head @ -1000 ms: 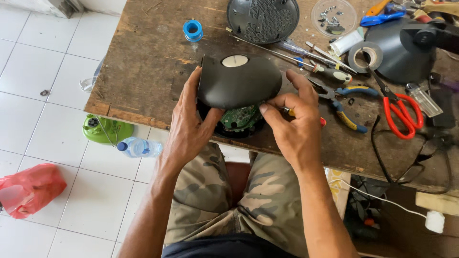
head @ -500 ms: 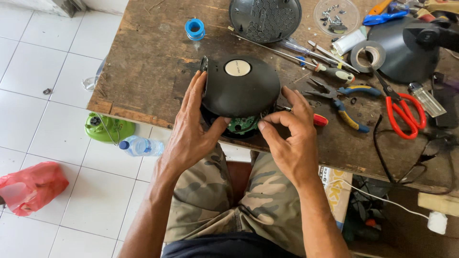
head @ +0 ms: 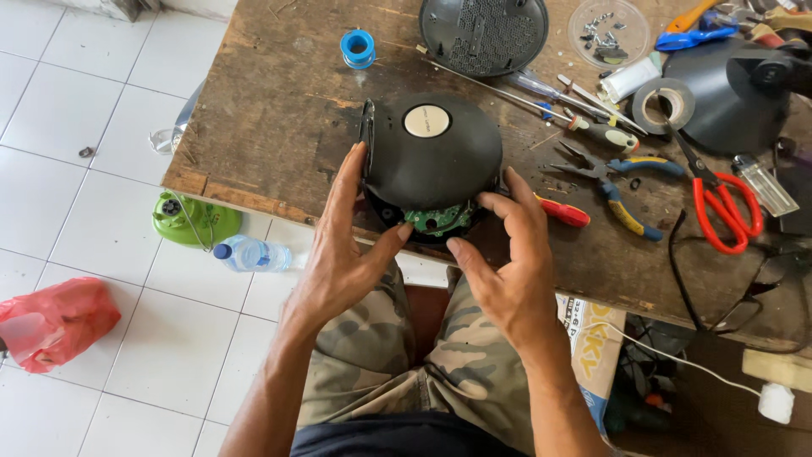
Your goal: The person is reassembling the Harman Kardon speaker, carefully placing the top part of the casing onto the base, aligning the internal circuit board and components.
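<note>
A round black plastic housing (head: 431, 161) with a pale round label on top sits at the near edge of the wooden workbench (head: 271, 118). A green circuit board (head: 437, 219) shows under its lifted near rim. My left hand (head: 347, 245) grips the housing's left side, thumb reaching toward the board. My right hand (head: 507, 262) holds the right near rim, fingertips at the board.
On the bench lie a black perforated cover (head: 482, 34), blue tape roll (head: 358, 46), screwdrivers (head: 541, 85), pliers (head: 609, 173), red scissors (head: 719, 199), black tape (head: 664, 103) and a dish of screws (head: 607, 30). On the tiled floor are a green part (head: 194, 220), bottle (head: 249, 252) and red bag (head: 55, 322).
The housing has been tipped and slid away from me, so its top faces up more. Both hands followed it, and the view has shifted.
</note>
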